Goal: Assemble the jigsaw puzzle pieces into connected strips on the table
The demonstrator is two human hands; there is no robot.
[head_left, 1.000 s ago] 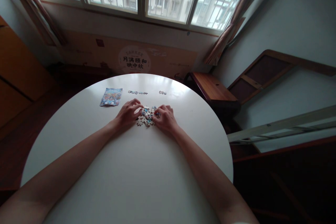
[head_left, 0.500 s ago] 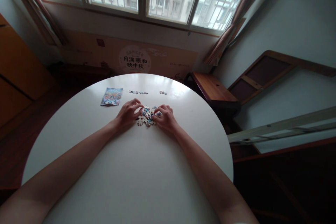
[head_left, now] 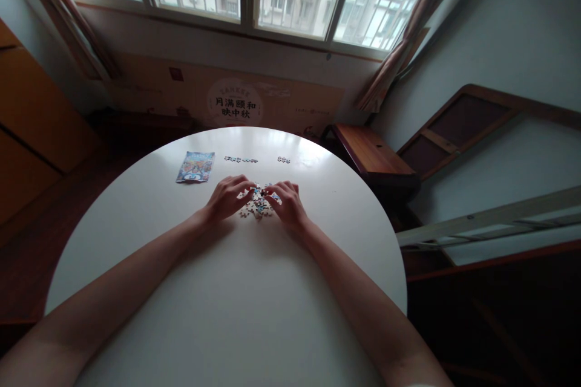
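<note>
A heap of loose jigsaw puzzle pieces, some pale and some coloured, lies on the round white table. My left hand is over the heap's left side, its thumb and fingertips drawn close together; whatever sits between them is too small to make out. From the right, my right hand reaches over the heap with thumb and forefinger pinched at a small dark puzzle piece. The fingertips of both hands are close to each other above the pieces. Part of the heap is hidden by the fingers.
Beyond the hands lie a row of puzzle pieces and a smaller group of pieces. A colourful printed packet lies at the left. Past the table's far right edge is a wooden bench.
My left hand has risen slightly and moved right, over the heap, closer to the right hand. My right fingers have closed in at a small dark piece.
</note>
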